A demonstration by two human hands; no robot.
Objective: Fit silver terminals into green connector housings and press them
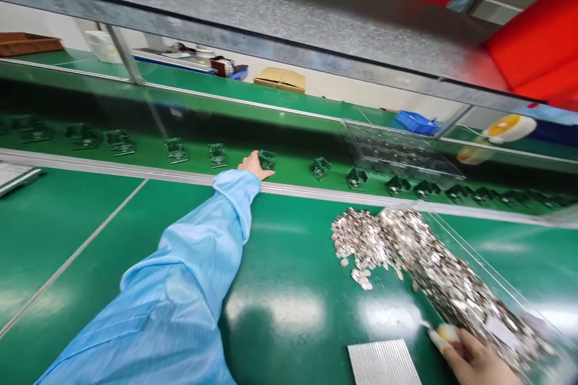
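My left hand (253,166), in a light blue sleeve, reaches over the rail to the sunken green belt. Its thumb and fingers are around a small dark, see-through part (267,160). Similar parts stand in a row on both sides, such as a see-through part (218,155) to the left and another part (320,168) to the right. At the lower right, my right hand (474,356) is closed, with yellow-and-white coverings on the fingertips. A blurred pale tip shows at its fingers; what it belongs to I cannot make out. Beside it lies a heap of small silvery metal pieces (438,264).
A ribbed silvery block (383,364) lies at the front edge. A clear tray (401,153) stands on the belt's far side. Overhead runs a metal shelf (271,42). Behind are a cardboard box (280,79), a blue bin (416,123) and a brown tray (29,44).
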